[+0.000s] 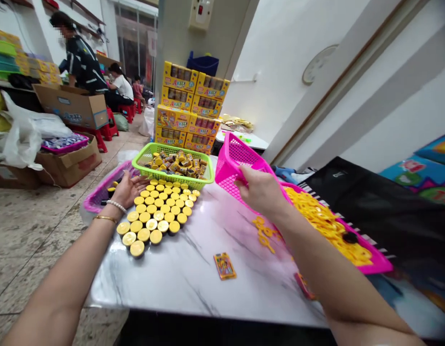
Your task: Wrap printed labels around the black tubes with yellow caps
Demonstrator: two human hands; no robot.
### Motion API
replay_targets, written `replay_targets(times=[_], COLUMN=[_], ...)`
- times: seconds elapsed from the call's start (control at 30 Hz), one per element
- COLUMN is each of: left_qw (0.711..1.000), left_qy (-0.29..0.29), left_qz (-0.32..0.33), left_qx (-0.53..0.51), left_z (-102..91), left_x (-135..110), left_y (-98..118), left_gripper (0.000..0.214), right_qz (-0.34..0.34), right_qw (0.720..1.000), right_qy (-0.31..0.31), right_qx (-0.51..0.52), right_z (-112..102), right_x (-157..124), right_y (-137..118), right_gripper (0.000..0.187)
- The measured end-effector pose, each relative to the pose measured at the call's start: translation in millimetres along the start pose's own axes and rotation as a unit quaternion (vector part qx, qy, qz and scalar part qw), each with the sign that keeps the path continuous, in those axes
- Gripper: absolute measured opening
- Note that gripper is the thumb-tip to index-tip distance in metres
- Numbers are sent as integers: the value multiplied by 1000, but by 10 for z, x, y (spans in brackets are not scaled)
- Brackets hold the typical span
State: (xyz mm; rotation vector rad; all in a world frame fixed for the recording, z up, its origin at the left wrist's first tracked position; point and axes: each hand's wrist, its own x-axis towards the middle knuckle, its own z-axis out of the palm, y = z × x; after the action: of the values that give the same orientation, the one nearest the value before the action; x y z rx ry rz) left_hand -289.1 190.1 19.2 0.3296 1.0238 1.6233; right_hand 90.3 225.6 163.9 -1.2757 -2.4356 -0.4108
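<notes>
My right hand (pixel 260 190) grips the edge of a pink plastic basket (pixel 240 158), which is tilted up above the table. My left hand (pixel 127 191) is open, fingers stretched toward the back left corner of a block of small yellow-capped bottles (pixel 150 209) standing in rows. Whether the fingertips touch the caps I cannot tell. Just behind the rows, a green basket (pixel 143 170) holds many similar bottles lying loose. A purple basket (pixel 94 194) with a few dark bottles sits left of my left hand.
On the marble-patterned table (pixel 193 274) lie a small printed packet (pixel 225 266) and loose yellow plastic pieces (pixel 264 233). Another pink basket (pixel 383 264) full of yellow pieces stands right. Yellow boxes (pixel 173 117) are stacked behind. A person (pixel 83 65) stands beside a carton (pixel 74 115) back left.
</notes>
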Motion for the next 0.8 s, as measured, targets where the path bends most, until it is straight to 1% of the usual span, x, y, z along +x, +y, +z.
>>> replay_targets(times=[0.1,0.17,0.2,0.23,0.27,0.3,0.37,0.4,0.47,0.53,0.6,0.63,0.67,0.73,0.8], left_qw=[1000,1000,999,994,979,953,876,841,789,723,650,614,578,515,470], left_qy=[4,5,6,10,20,35,66,74,66,36,-1,-18,-32,-45,-36], left_qz=[6,13,29,62,108,161,251,279,311,328,320,309,297,285,289], left_qx=[10,22,43,95,171,256,407,458,526,606,689,726,760,807,833], left_z=[2,-27,-52,-80,-104,-118,-90,-41,119,313,459,495,503,452,359], left_x=[-53,-102,-126,-148,-165,-176,-176,-161,-100,-14,62,86,99,100,90], left_y=[32,64,83,106,132,164,243,291,398,514,626,676,716,752,721], left_gripper=[74,73,72,72,71,69,58,52,41,38,37,36,36,40,45], right_qz=[-6,6,12,16,16,14,7,5,-1,-13,-22,-23,-22,-18,-15], right_qw=[998,996,995,994,992,990,987,987,988,988,989,990,990,992,992], right_qy=[-50,-60,-53,-41,-27,-14,6,11,13,8,7,9,12,21,29], right_qx=[34,64,83,103,124,141,159,159,156,154,148,142,136,127,120], right_z=[39,62,63,58,49,41,49,73,167,307,460,534,601,715,797], right_x=[-272,-388,-433,-471,-502,-523,-526,-503,-414,-287,-162,-108,-63,3,47], right_y=[-120,-77,-21,53,138,229,400,468,554,572,543,522,502,477,472], right_gripper=[14,14,15,16,17,18,19,18,17,14,11,11,11,15,19])
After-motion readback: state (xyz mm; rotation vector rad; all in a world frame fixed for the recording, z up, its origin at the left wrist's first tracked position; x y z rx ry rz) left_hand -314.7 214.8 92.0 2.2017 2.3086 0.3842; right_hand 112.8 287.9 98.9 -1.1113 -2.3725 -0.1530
